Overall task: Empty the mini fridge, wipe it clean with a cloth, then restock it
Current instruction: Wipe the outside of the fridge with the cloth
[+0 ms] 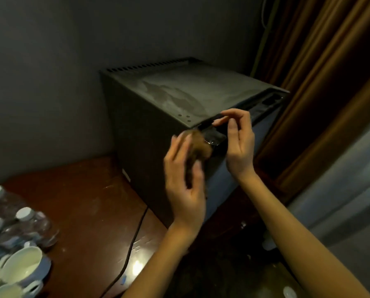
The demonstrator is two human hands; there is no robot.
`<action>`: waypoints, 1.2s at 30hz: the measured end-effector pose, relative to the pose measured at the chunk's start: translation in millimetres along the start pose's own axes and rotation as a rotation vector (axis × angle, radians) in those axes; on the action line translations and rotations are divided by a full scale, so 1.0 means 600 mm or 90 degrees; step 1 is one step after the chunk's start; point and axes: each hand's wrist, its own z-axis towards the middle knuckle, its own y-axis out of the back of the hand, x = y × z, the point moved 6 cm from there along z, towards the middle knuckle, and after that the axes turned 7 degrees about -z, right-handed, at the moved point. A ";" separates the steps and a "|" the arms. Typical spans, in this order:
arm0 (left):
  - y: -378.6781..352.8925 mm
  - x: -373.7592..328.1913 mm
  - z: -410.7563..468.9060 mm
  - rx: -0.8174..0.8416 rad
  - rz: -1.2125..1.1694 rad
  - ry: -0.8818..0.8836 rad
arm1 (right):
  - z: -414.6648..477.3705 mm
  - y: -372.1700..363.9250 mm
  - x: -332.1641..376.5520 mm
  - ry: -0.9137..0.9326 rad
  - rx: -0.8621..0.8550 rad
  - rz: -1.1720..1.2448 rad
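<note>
A dark grey mini fridge [179, 93] stands on a brown wooden desk [89, 201] in the corner, its dusty top smeared. My left hand [184, 175] grips a brown cloth [198, 147] and holds it against the fridge's top front corner, blurred by motion. My right hand [237, 143] pinches the top edge of the fridge door [222, 181], thumb and fingers curled over the dark strip there. The door's front is seen at a steep angle and the inside of the fridge is hidden. Several water bottles [18, 224] stand on the desk at the left.
White cups on saucers [20, 267] crowd the desk's near left corner. A black power cable [132, 244] runs across the desk toward me. Brown curtains [321, 61] hang close to the fridge's right side. The grey wall stands right behind.
</note>
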 end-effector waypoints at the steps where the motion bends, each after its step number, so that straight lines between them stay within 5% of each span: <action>1: -0.030 -0.007 0.014 0.036 0.025 -0.036 | 0.000 0.003 -0.003 -0.002 -0.006 0.034; 6: -0.080 0.033 0.007 -0.001 0.093 -0.138 | -0.003 0.008 -0.014 0.030 -0.009 0.081; 12: -0.036 0.122 -0.128 -0.079 0.060 0.103 | -0.010 -0.007 -0.015 0.036 -0.060 0.040; 21: -0.067 0.065 -0.036 -0.072 0.074 0.028 | -0.015 -0.005 -0.004 0.011 -0.071 0.014; 28: -0.021 0.182 -0.201 -0.088 0.011 0.383 | -0.026 -0.017 0.016 -0.034 -0.096 0.027; 36: 0.000 0.269 -0.283 -0.162 -0.074 0.747 | -0.067 -0.044 0.050 0.027 -0.122 -0.133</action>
